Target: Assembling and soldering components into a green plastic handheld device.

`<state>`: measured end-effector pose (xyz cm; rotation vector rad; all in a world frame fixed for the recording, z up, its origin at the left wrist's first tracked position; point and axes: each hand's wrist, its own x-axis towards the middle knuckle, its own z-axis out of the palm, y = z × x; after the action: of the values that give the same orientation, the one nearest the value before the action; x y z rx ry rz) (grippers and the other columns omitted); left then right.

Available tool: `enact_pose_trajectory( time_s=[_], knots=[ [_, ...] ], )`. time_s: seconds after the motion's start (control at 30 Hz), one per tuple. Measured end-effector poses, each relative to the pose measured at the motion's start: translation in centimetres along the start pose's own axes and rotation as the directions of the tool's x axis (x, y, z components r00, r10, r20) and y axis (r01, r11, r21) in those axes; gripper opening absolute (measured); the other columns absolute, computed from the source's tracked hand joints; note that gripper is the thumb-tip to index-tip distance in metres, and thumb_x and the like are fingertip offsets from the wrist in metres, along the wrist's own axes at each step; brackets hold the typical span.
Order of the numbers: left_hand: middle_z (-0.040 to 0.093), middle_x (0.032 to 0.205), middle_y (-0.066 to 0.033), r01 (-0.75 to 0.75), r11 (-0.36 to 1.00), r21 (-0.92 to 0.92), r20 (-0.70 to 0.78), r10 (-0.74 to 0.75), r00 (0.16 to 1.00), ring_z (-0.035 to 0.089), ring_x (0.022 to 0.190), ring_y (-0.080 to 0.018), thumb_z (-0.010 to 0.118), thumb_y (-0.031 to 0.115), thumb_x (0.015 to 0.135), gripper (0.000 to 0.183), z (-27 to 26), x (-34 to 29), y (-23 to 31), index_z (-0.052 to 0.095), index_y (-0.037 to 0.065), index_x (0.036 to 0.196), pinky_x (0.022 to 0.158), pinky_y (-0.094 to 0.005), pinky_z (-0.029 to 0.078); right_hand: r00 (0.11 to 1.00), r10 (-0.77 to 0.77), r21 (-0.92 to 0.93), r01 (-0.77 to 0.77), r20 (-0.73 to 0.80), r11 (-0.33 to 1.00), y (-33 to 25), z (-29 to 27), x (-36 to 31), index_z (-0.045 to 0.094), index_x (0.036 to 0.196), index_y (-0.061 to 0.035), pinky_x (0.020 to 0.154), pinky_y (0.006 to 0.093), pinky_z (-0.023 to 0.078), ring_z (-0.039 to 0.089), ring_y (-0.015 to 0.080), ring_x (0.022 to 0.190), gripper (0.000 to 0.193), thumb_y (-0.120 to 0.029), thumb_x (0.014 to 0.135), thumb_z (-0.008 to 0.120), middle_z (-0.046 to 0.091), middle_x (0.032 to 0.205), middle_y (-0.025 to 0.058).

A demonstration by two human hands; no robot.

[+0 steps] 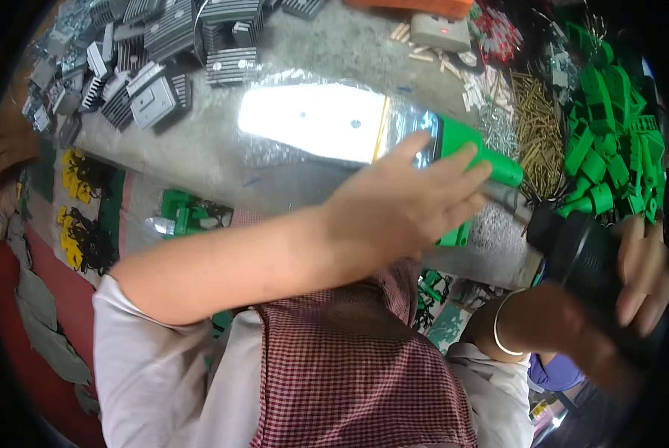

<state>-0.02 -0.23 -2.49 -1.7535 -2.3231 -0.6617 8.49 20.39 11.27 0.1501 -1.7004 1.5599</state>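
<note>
A green plastic tool housing (461, 138) lies on the grey worktop, joined to a broad white plate (312, 119) that glares brightly under clear film. Over the housing lies my left hand (416, 194), its slightly blurred fingers spread across the green body and holding it; the palm hides its middle. At the right edge, my right hand (644, 276) is wrapped round a black power screwdriver (573, 239). The screwdriver's grey nose (507, 196) points left at the housing's end, close to my left fingertips. Whether its tip touches a screw is hidden.
Grey finned metal parts (174, 33) are heaped at the back left. Brass-coloured screws (536, 119), silver screws (498, 123) and green plastic parts (610, 142) lie in piles on the right. A beige box (440, 31) stands at the back. Yellow-and-black pieces (77, 175) are below left.
</note>
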Motion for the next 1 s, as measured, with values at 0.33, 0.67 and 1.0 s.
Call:
enact_pose_trajectory(
  time_s=[0.33,0.67,1.0],
  knots=[
    [0.057,0.133,0.0004,-0.173,0.985,0.014,-0.121,0.173,0.977,0.050,0.127,-0.0191,0.066,0.026,0.081,0.037,0.2,-0.1,-1.9,0.064,0.017,0.117,0.092,-0.0365,0.046,0.869,0.042,0.291,-0.210,0.492,0.933,2.2,3.6,-3.9,0.048,0.108,-0.0015,0.075,0.0423,0.050,0.061,0.0304,0.079,0.025,-0.024,0.097,0.050,0.062,0.090,0.0181],
    [0.067,0.112,0.0007,-0.123,0.989,-0.087,-0.390,0.080,0.917,0.058,0.115,-0.0156,0.060,0.018,0.081,0.016,2.2,-0.1,-1.4,0.067,0.013,0.094,0.086,-0.0321,0.046,0.654,-0.033,0.336,-0.344,0.756,0.877,4.6,5.6,-3.6,0.051,0.110,-0.0024,0.059,0.0410,0.060,0.071,0.0304,0.071,0.014,-0.014,0.102,0.049,0.070,0.094,0.0196],
    [0.061,0.127,-0.0006,-0.139,0.989,-0.040,-0.254,0.124,0.959,0.052,0.124,-0.0171,0.061,0.020,0.081,0.034,1.5,-1.0,-0.7,0.063,0.012,0.113,0.095,-0.0397,0.045,0.879,0.104,0.208,-0.222,0.465,0.953,0.6,6.6,-4.8,0.052,0.104,-0.0118,0.057,0.0275,0.051,0.064,0.0170,0.058,0.017,-0.028,0.105,0.046,0.063,0.068,0.0032]
  ],
)
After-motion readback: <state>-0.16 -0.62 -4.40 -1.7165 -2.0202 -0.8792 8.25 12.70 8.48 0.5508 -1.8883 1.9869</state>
